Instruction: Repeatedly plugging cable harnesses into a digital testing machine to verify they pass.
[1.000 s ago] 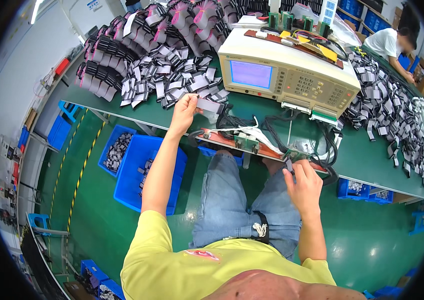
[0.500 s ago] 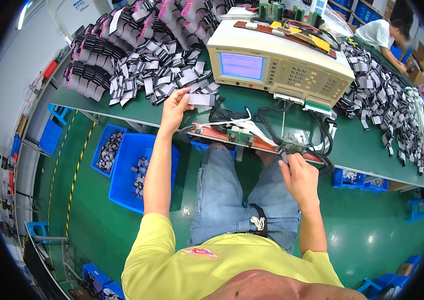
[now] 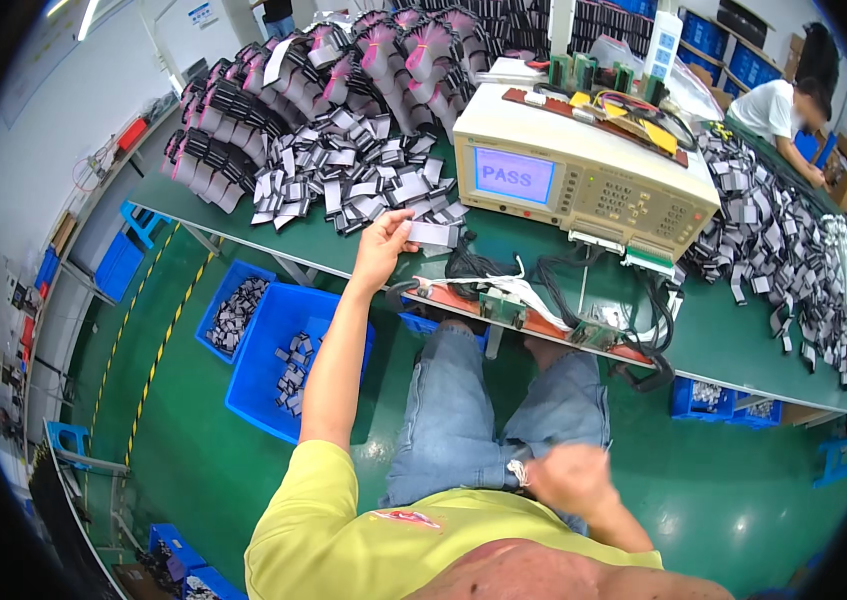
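My left hand [image 3: 384, 248] is closed, pinching one end of a flat grey ribbon cable [image 3: 434, 234] with a black connector at its far end. It hovers over the bench beside a loose heap of similar short cables [image 3: 344, 175]. My right hand [image 3: 574, 480] is low over my lap by the shirt hem, smeared by motion, so its fingers and anything in them cannot be made out. At the bench's front edge is a test fixture [image 3: 534, 317] with small green circuit boards and black and white wires. Behind it stands a beige tester [image 3: 594, 180] with a lit screen.
Bundled ribbon cables [image 3: 214, 150] are stacked at the back left. More loose cables [image 3: 754, 200] cover the bench's right side, near white cables [image 3: 839, 290]. Blue bins [image 3: 262, 345] with cables stand on the floor at left. Another person [image 3: 779, 115] works at the far right.
My right hand has dropped from the fixture's right end toward my lap. The tester's screen has switched from small lines to large lettering. The view has shifted; my left hand still holds its cable.
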A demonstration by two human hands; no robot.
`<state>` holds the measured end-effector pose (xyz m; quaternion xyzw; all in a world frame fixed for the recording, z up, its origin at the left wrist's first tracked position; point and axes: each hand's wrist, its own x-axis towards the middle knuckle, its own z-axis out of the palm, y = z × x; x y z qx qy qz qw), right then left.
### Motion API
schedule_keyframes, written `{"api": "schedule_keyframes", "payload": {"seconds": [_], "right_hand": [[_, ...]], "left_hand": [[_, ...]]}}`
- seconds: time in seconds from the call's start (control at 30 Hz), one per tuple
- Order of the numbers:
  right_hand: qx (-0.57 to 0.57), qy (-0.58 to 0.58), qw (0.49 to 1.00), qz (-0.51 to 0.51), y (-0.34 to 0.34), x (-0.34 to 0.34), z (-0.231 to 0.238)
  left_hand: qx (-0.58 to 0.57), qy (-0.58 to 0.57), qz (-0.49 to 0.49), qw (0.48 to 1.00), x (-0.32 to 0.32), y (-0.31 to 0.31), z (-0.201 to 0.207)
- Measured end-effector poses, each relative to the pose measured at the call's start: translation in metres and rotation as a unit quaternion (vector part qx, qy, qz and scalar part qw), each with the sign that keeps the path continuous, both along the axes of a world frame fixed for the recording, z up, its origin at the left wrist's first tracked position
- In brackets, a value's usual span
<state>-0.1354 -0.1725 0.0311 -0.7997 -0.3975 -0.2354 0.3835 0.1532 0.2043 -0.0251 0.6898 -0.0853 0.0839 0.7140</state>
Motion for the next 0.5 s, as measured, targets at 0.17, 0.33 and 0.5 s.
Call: {"api": "schedule_keyframes", "payload": {"seconds": [0.17, 0.33, 0.5], "right_hand": [[-0.042, 0.084, 0.910, -0.403, -0.111, 0.021, -0.002], [-0.109, 0.081, 0.847, -0.514, -0.198, 0.061, 0.026], [-0.101, -0.003, 0.806, -0.583, -0.316, 0.161, 0.068]], "left_hand": [[-0.003, -0.009, -0.022, 1.000, 0.012, -0.004, -0.010], [0.085, -0.042, 0.018, 0.995, 0.010, 0.018, -0.006], [-0.001, -0.028, 0.001, 1.000, 0.022, 0.051, -0.034]]}}
